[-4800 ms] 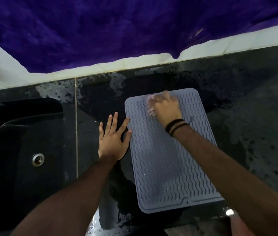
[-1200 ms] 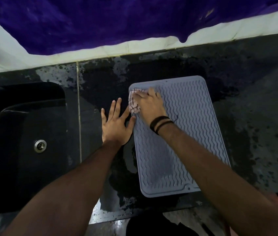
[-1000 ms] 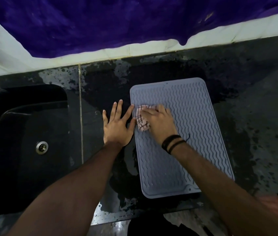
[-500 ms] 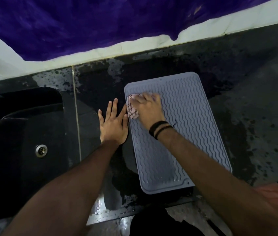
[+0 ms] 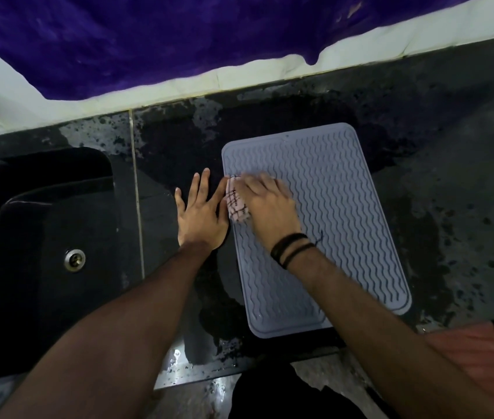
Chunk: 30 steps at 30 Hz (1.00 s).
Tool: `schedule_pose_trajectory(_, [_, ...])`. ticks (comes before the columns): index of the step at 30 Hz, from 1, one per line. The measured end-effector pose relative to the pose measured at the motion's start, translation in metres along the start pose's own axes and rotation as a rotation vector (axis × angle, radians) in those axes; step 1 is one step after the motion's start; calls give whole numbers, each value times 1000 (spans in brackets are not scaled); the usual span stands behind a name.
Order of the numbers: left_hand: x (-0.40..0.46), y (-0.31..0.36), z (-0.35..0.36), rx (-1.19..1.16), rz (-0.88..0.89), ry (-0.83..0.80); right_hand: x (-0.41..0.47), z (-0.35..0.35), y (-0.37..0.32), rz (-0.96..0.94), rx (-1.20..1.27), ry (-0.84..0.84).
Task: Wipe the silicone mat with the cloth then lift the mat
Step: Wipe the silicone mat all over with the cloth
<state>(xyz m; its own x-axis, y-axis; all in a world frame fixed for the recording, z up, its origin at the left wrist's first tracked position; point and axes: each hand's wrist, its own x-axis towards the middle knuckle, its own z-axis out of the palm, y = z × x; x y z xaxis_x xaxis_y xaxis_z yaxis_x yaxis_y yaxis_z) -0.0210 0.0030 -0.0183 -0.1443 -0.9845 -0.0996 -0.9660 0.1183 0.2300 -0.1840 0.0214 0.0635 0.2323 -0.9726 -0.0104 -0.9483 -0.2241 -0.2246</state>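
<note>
A grey silicone mat (image 5: 345, 213) with wavy ridges lies flat on the wet black counter. My right hand (image 5: 269, 207) presses a bunched pink checked cloth (image 5: 237, 202) onto the mat near its left edge, in the upper half. My left hand (image 5: 201, 214) lies flat on the counter just left of the mat, fingers spread, its thumb side against the mat's edge. Most of the cloth is hidden under my right hand.
A black sink (image 5: 49, 252) with a metal drain (image 5: 74, 259) sits to the left. The dark counter (image 5: 451, 207) is wet and spotted. A purple cloth (image 5: 179, 34) hangs over the white wall behind. The counter's front edge (image 5: 209, 373) runs below the mat.
My right hand has rubbed the cloth back and forth along the mat's upper left part, ending slightly lower than half a second ago. My left hand has stayed flat beside the mat.
</note>
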Motion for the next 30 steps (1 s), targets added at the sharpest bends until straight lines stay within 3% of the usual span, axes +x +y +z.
schedule_pose_trajectory(8, [-3,1,-3,21,11,17,-16,37,7,-71,-30,-95])
schedule_pose_trajectory(14, [19,-4,-17,126,120,3,-14,34,9,-52,1,-117])
schedule_pose_trajectory(17, [21,-12,-13,67,162,40,-14,37,7,-55,-21,-104])
schedule_pose_trajectory(20, [26,-16,-7,41,201,-23,-13,35,7,-60,-28,-110])
schedule_pose_trajectory(30, [28,-16,-7,-20,138,-31,-74,22,4,-104,72,-74])
